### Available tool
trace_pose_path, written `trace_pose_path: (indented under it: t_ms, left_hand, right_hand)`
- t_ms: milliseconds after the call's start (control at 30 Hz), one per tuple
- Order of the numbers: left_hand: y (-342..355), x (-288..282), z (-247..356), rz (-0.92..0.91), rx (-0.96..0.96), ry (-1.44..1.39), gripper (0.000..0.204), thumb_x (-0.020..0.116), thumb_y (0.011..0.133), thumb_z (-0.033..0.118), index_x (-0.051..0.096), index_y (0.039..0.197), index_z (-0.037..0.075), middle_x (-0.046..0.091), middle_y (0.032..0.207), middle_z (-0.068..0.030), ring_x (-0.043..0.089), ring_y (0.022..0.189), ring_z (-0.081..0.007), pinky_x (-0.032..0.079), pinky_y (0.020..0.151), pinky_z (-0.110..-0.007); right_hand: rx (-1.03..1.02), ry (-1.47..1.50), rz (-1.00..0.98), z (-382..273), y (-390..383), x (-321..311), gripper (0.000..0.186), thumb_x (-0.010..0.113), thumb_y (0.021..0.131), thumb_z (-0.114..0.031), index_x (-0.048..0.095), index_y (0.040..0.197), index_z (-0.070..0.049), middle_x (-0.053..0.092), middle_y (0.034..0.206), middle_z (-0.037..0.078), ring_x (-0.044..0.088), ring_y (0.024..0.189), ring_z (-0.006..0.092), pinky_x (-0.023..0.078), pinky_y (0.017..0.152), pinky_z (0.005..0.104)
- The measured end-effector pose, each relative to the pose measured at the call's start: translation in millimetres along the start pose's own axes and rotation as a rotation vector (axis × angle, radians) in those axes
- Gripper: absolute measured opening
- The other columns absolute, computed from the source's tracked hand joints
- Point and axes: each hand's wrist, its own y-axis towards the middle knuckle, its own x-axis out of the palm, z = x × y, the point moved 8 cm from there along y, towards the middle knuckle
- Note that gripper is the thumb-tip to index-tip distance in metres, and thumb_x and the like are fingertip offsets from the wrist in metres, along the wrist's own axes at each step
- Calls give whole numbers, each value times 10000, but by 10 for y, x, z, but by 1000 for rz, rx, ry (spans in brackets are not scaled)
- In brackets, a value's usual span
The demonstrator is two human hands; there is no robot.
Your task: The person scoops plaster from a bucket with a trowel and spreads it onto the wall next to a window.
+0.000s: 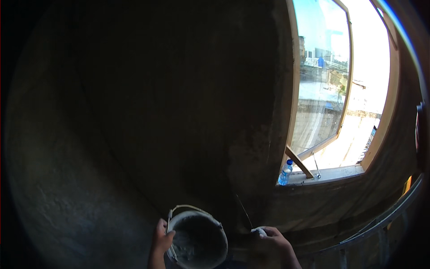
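Hands apart: the left hand (pixel 163 238) clamps the rim of one round, grey-smeared bucket (pixel 214 231), before a rough, dark wall (pixel 179 116); the right hand (pixel 277 241) pinches one small whitish piece (pixel 258 231), its material unclear. One clear plastic bottle (pixel 284 175) stands by one wood-framed window (pixel 320 89).

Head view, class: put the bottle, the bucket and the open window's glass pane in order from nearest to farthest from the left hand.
1. Bucket: touching the left hand, which grips its left side.
2. Bottle: up and to the right, at the window opening's lower left corner.
3. Glass pane: farther up and right, beyond the bottle.
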Motion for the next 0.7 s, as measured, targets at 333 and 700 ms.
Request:
trace_pose_path:
  t_ms: [333, 700]
  left_hand:
    - [141, 219, 198, -77, 156, -76, 250, 625, 873, -43, 445, 1005, 68, 524, 892, -9, 506, 833, -60, 437, 762, -255]
    - [-82, 219, 323, -124, 73, -133, 239, 613, 895, -33, 417, 975, 77, 482, 796, 28, 441, 737, -22, 364, 657, -227]
  right_hand:
    - [-20, -776, -27, -134, 282, 577, 369, 775, 818, -79, 695, 1164, 20, 740, 1015, 223, 746, 940, 323, 588, 806, 383]
    - [-78, -1100, -349, -217, 708, 1292, 199, 638, 941, -209, 733, 1030, -59, 700, 832, 223, 678, 790, 421, 547, 700, 502]
